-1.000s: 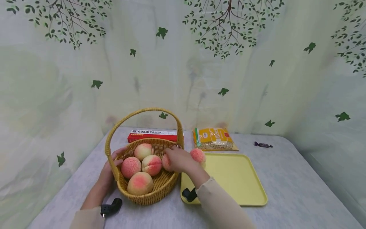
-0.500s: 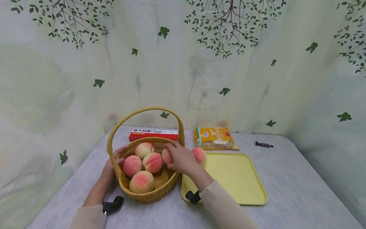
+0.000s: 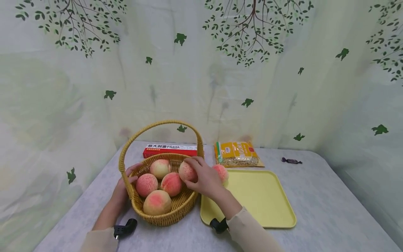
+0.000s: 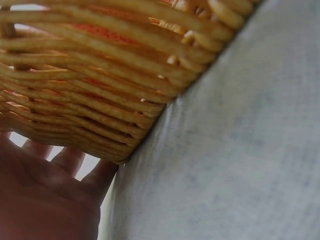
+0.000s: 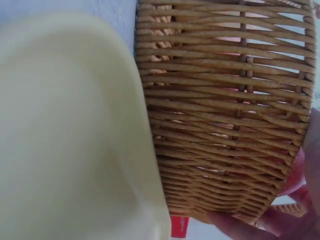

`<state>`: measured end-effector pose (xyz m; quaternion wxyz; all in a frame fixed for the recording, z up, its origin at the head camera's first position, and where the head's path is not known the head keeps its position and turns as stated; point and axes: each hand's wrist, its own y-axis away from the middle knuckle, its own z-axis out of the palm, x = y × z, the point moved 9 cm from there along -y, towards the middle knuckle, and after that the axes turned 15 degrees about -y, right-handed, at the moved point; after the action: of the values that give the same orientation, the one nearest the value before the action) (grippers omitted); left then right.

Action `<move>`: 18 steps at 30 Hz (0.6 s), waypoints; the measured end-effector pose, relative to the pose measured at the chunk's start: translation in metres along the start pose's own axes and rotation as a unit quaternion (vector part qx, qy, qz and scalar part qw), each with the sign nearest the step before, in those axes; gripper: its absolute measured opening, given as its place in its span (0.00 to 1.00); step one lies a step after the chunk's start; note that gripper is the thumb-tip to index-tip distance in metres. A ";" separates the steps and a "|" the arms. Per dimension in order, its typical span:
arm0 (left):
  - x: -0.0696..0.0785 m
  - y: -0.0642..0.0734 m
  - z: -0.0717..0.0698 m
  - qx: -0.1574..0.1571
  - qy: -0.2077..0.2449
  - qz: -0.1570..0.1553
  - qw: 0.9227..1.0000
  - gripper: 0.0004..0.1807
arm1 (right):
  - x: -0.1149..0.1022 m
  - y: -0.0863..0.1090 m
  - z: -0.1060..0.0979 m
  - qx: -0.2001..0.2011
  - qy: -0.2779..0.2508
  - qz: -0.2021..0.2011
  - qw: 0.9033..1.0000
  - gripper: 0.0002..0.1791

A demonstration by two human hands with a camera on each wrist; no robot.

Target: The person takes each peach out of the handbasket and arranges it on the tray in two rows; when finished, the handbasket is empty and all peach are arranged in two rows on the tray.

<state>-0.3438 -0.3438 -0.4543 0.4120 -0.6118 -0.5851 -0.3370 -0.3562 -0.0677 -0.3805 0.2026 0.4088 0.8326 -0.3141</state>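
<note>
A wicker basket (image 3: 163, 219) with a tall arched handle stands on the table with several peaches (image 3: 157, 203) inside. At its left side my left hand (image 3: 121, 190) grips the rim, thumb over the edge; its other fingers (image 4: 67, 160) lie along the outer wall in the left wrist view. My right hand (image 3: 207, 180) reaches over the right rim and holds a speckled peach (image 3: 187, 172) between thumb and fingers. Another peach (image 3: 222, 173) lies near the far left corner of the yellow tray (image 3: 252, 199), partly hidden behind my right hand.
Behind the basket lies a red and white pasta box (image 3: 170, 149). An orange food packet (image 3: 237, 154) sits behind the tray, and a dark wrapped candy (image 3: 291, 161) lies at the back right. The tray borders the basket's right side. A patterned curtain (image 3: 195, 70) hangs behind the table.
My right hand has raised the held peach slightly toward the right rim, and more of it shows. The peach beside it has rolled a little to the right. My left hand stays at the rim.
</note>
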 end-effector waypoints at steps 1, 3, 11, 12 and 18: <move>0.000 0.000 0.000 0.000 -0.003 -0.002 1.000 0.28 | 0.001 0.002 -0.001 0.002 -0.010 -0.005 1.000 0.39; 0.000 -0.001 0.001 -0.002 -0.011 -0.009 1.000 0.29 | 0.002 0.006 -0.003 0.007 -0.028 -0.019 0.999 0.38; 0.001 -0.001 0.003 -0.005 -0.016 -0.014 1.000 0.29 | 0.006 0.022 -0.019 0.017 -0.196 -0.034 0.980 0.37; 0.001 -0.001 0.003 -0.005 -0.015 -0.013 1.000 0.29 | 0.007 0.023 -0.021 0.017 -0.217 -0.031 0.975 0.38; -0.001 0.000 0.004 0.001 -0.005 -0.003 1.000 0.28 | 0.015 0.026 -0.034 0.016 -0.298 -0.031 0.954 0.37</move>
<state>-0.3443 -0.3409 -0.4564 0.4084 -0.6112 -0.5896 -0.3347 -0.3468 -0.0235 -0.3739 0.4251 0.2742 0.7413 -0.4412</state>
